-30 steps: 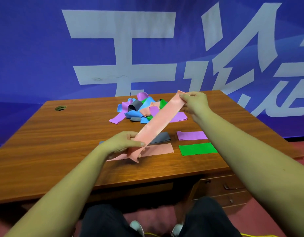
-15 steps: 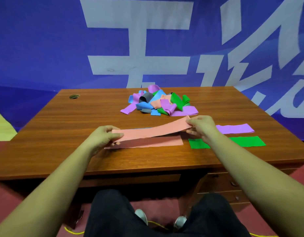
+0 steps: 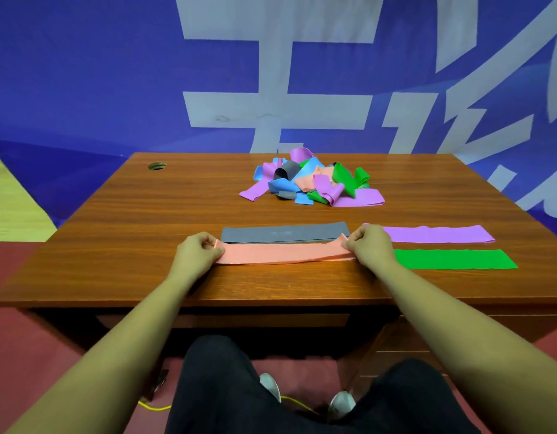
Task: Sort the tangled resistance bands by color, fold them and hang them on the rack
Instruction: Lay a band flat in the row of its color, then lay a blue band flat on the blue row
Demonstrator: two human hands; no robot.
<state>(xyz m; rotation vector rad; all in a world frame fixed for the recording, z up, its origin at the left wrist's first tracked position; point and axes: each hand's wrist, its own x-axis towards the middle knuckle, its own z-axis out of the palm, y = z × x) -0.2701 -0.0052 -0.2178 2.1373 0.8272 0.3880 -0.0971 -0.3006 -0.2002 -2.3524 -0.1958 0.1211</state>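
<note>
Head: left hand, right hand pinch pink band

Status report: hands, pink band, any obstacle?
Left hand and right hand pinch pink band ends. Band at desk level. Gray band just behind. Nothing blocking.

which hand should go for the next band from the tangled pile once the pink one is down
Probably the right hand: the tangled pile lies beyond it, nearer than to the left hand. Both pinch the pink band by its ends.
</note>
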